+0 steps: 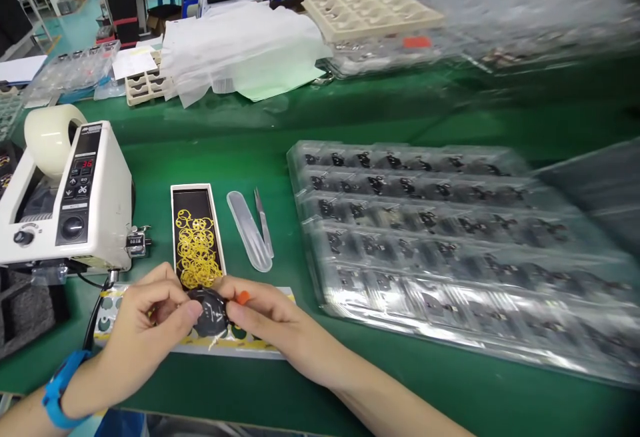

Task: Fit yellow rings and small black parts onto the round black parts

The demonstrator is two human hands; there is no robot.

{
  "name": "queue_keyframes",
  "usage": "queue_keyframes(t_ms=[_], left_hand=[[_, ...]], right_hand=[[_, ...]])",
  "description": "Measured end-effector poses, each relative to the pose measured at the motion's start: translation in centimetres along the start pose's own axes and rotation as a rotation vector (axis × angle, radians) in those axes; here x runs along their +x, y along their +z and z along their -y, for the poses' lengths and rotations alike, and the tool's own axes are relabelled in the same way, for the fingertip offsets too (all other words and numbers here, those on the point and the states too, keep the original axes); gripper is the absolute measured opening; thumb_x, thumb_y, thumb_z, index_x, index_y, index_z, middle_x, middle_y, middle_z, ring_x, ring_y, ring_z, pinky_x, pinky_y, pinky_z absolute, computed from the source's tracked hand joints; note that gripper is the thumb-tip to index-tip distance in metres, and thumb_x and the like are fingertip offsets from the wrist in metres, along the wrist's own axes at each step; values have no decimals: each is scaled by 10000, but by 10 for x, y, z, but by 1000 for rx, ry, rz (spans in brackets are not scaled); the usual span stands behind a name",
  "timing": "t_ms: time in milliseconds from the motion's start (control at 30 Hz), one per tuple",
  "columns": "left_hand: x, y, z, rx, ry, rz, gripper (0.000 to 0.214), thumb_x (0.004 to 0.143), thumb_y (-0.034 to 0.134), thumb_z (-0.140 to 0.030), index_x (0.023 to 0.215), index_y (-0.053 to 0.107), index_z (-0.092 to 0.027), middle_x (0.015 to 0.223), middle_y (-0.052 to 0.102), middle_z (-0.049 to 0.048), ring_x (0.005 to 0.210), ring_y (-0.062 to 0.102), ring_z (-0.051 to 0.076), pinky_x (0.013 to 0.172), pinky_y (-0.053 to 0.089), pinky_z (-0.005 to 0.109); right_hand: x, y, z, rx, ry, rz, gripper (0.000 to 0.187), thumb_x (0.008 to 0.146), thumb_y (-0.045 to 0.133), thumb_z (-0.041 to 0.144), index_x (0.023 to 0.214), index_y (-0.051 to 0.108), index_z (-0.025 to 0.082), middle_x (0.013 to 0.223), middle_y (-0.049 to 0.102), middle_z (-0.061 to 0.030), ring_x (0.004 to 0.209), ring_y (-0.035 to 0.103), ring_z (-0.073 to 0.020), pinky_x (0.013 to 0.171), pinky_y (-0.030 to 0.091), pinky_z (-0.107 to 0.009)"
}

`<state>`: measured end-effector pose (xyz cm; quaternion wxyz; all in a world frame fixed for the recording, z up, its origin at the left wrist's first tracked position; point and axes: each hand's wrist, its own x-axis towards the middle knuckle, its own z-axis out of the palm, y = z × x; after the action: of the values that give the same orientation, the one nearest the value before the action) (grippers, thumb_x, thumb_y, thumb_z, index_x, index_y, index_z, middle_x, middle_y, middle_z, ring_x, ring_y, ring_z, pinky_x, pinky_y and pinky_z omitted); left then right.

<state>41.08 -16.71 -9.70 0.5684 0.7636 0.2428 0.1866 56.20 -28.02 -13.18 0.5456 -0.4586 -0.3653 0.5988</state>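
- Both hands are working on one small black disc (211, 313), held up in front of the near end of an open box (191, 198).
- Left hand (155, 320): thumb and fingers closed in a pinch on the disc's left edge. There's a blue band (65, 387) on that wrist.
- Right hand (265, 310): thumb and fingers nearly together, gripping the disc's right edge. An orange bit (243, 297) shows at those fingers, but it's pretty small, so I can't really say what it is.
- Below the hands there's a pale strip (230, 350) with yellow lines and dark round shapes on it.
- The box has a tangled heap of thin yellow rings (197, 250) in it, mostly toward the near end.
- Just right of the box, a clear plastic sleeve (249, 230) and tweezers (263, 220) lie side by side on the green counter (210, 157).
- Off left is a white tape machine (113, 197) with a fat tape roll (53, 137), its display reading 36.
- Over on the right, a big clear tray (400, 320) has rows of pockets with dark parts in them.
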Motion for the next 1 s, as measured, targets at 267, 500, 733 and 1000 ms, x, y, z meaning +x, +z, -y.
queue_keyframes(t_ms=[267, 500, 733, 1000], left_hand=[[1, 0, -1, 12, 11, -3, 311, 834, 591, -244, 534, 543, -179, 593, 416, -12, 536, 398, 109, 462, 305, 230], [1, 2, 0, 33, 51, -26, 311, 838, 581, -221, 535, 525, -175, 590, 420, -18, 536, 414, 99, 463, 313, 215], [-5, 7, 3, 267, 201, -103, 265, 845, 569, -141, 603, 467, -178, 639, 410, -30, 559, 405, 89, 485, 309, 210], [-1, -9, 5, 439, 303, -321, 186, 842, 578, -84, 749, 461, -195, 705, 413, -36, 589, 378, 100, 526, 326, 236]], right_hand=[[0, 0, -1, 2, -17, 13, 451, 881, 525, 604, 704, 450, 197, 718, 383, 28, 674, 375, -128, 635, 288, -275], [0, 0, -2, -19, -21, 4, 471, 873, 520, 626, 699, 433, 196, 716, 369, 29, 673, 366, -128, 633, 286, -276], [-1, 3, -1, -81, -37, -15, 470, 875, 501, 640, 724, 479, 195, 723, 418, 19, 683, 383, -134, 638, 306, -275], [1, 1, 2, -61, -66, -51, 468, 864, 523, 638, 717, 484, 195, 717, 413, 21, 673, 372, -132, 632, 297, -274]])
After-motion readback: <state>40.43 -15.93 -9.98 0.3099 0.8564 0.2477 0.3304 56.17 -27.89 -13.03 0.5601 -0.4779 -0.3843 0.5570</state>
